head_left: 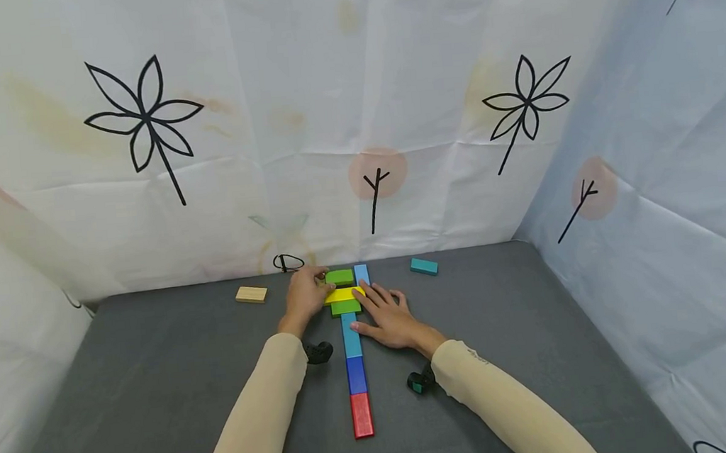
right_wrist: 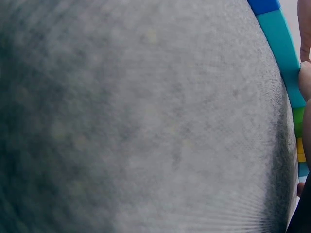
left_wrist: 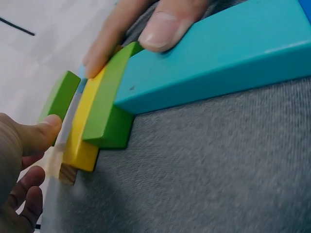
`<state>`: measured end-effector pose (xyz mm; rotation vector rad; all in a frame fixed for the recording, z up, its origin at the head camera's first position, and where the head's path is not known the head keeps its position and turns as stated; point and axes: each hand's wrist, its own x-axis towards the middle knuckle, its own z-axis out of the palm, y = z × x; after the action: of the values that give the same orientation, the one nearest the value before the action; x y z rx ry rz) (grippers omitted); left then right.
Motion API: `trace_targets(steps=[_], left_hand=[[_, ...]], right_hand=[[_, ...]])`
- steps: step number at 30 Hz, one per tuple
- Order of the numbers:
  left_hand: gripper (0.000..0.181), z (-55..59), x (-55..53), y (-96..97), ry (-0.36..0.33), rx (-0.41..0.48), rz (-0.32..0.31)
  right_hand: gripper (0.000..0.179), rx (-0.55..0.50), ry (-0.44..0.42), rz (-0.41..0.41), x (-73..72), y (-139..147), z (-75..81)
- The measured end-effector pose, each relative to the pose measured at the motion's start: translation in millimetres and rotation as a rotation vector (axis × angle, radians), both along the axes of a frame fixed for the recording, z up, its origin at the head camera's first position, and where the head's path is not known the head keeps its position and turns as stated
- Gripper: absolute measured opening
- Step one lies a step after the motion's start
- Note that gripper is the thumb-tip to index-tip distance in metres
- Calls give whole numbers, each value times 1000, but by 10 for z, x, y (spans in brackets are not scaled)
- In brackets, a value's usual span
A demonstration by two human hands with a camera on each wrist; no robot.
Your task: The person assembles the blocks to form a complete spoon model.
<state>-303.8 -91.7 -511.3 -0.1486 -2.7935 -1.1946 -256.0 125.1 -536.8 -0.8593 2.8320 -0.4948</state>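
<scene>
My left hand [head_left: 305,298] pinches a green block [left_wrist: 62,94] at the far end of a line of blocks; in the left wrist view the thumb lies on its side. My right hand [head_left: 392,321] has its fingers spread, with fingertips at the yellow block [head_left: 341,296] and the thumb on the turquoise block [left_wrist: 214,53]. A second green block [left_wrist: 109,104] lies between yellow and turquoise. Toward me the line continues with a dark blue block [head_left: 356,375] and a red block [head_left: 361,416]. A light blue block [head_left: 361,274] stands beside the held green one.
A plain wooden block [head_left: 251,294] lies to the left on the grey table [head_left: 159,399], a teal block [head_left: 424,266] to the right. Behind the table hangs a white patterned cloth [head_left: 303,117]; another cloth [head_left: 671,159] borders the right side.
</scene>
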Motion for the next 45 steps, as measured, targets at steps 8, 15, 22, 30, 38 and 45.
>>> trace_targets(steps=[8,15,22,30,38,45], left_hand=[[33,-31,-8,83,-3,-64,-20],[31,-20,-13,100,-36,-156,-43],[34,3,-15,108,-76,-231,-64],[40,-91,37,-38,16,-59,-19],[43,-151,157,-360,82,166,39],[50,-156,244,-735,76,221,110]], right_hand=[[73,4,-2,-5,-13,-8,-18],[73,11,-12,-11,-17,0,-21],[73,14,-14,-16,-17,-8,-18],[73,0,-13,-14,-1,-11,-7],[73,-4,-9,-12,2,-6,6],[73,-12,-14,0,8,0,12]])
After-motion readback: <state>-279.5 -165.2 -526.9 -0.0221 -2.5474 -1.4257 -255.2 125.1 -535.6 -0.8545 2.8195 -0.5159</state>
